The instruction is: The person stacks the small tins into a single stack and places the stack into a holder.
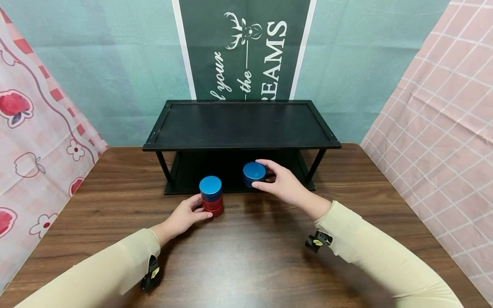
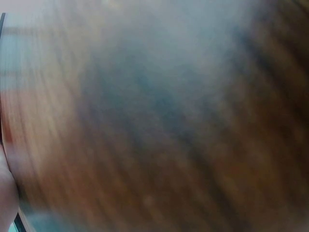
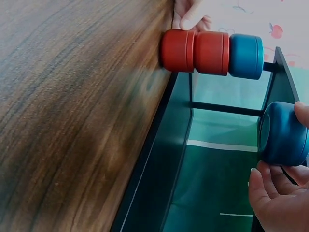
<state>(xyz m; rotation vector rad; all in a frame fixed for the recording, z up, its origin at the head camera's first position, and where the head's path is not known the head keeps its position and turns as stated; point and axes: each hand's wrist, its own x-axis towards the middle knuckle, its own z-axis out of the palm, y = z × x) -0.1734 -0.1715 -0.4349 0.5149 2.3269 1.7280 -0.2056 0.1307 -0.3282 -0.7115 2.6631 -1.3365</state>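
Two red round tins (image 1: 213, 207) and a blue round tin (image 1: 210, 188) form a stack on the table just in front of the black rack. Around the stack's lower part, my left hand (image 1: 184, 219) holds the red tins between thumb and fingers. My right hand (image 1: 286, 184) grips a second blue tin (image 3: 282, 134) by its sides, raised off the table at the rack's front opening, to the right of the stack. In the right wrist view the raised tin is apart from the stack. The left wrist view is mostly blurred wood, with a sliver of hand at its left edge.
A two-level black rack (image 1: 242, 126) stands at the back of the wooden table (image 1: 246, 261). Its upper board overhangs the lower one, with thin posts at the sides. Cloths hang behind and on both sides, including a pink checked cloth (image 1: 435, 128) on the right.
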